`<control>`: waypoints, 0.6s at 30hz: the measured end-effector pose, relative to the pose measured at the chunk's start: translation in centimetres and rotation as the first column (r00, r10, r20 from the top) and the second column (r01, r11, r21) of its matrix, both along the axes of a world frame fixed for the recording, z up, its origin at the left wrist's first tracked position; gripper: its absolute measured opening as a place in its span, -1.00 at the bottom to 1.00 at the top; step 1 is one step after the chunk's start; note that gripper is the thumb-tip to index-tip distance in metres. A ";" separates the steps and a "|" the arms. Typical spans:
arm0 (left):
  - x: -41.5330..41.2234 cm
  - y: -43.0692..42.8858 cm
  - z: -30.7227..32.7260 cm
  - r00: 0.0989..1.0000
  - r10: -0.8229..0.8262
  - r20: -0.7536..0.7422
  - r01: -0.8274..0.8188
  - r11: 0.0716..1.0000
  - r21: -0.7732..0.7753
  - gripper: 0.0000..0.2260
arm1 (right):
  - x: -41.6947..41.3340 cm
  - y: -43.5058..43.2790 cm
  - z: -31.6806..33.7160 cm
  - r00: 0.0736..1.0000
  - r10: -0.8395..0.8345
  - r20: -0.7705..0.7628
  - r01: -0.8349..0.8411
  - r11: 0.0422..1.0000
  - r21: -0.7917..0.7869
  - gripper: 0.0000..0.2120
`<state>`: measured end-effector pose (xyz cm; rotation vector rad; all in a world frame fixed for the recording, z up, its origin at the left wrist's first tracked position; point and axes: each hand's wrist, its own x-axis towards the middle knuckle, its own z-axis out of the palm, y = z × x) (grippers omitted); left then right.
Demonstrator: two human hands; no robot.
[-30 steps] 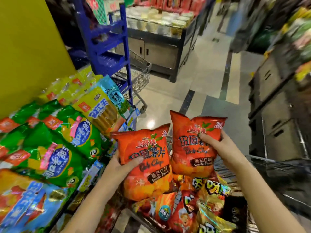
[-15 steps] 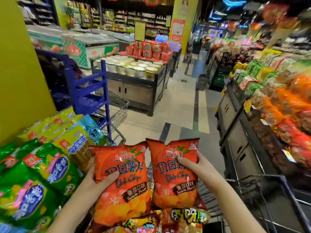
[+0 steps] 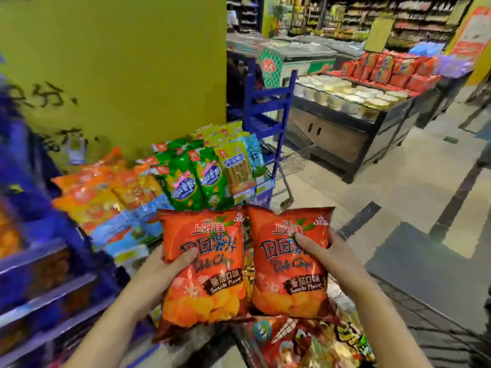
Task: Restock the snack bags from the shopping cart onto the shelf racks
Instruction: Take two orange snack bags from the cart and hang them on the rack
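While the blue shelf rack [image 3: 39, 264] stands at our left, our left hand [image 3: 162, 268] curls round the left tomato chip bag [image 3: 210, 282], thumb on its front. Edge to edge with it, the right tomato chip bag [image 3: 287, 285] sits gripped in our right hand [image 3: 328, 254], both above the piled cart snack bags [image 3: 305, 341].

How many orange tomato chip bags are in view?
2. The left bag is in the left hand; the right bag in the right hand. The snack pile below may hide more.

the orange chip bags [image 3: 202, 264] are glossy, crinkled plastic film, the wire cart [image 3: 289, 163] at one o'clock bare metal, the floor [image 3: 398, 187] polished, the yellow wall [image 3: 119, 62] matt.
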<state>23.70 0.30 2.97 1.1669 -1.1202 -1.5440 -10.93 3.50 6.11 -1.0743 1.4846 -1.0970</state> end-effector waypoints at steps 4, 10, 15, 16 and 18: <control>7.4 6.3 -0.3 0.982 0.181 0.058 -0.182 0.983 0.009 -0.23 | 6.8 -1.3 -0.4 0.983 0.181 -0.026 -0.181 0.983 0.000 -0.44; 18.1 17.5 0.4 0.889 0.452 0.076 -0.454 0.891 0.017 -0.47 | 20.5 -0.9 0.2 0.884 0.467 -0.001 -0.467 0.884 -0.015 -0.43; 27.0 28.2 1.1 0.741 0.667 0.078 -0.669 0.743 0.008 -0.30 | 34.0 3.4 1.3 0.728 0.685 0.041 -0.684 0.729 -0.029 -0.57; 28.8 30.8 1.1 0.711 0.699 0.072 -0.701 0.713 0.003 -0.20 | 37.0 4.6 1.3 0.703 0.709 0.055 -0.708 0.705 -0.031 -0.55; 32.0 36.0 1.2 0.652 0.756 0.063 -0.758 0.653 0.004 -0.10 | 42.5 7.4 0.9 0.644 0.761 0.079 -0.761 0.648 -0.033 -0.48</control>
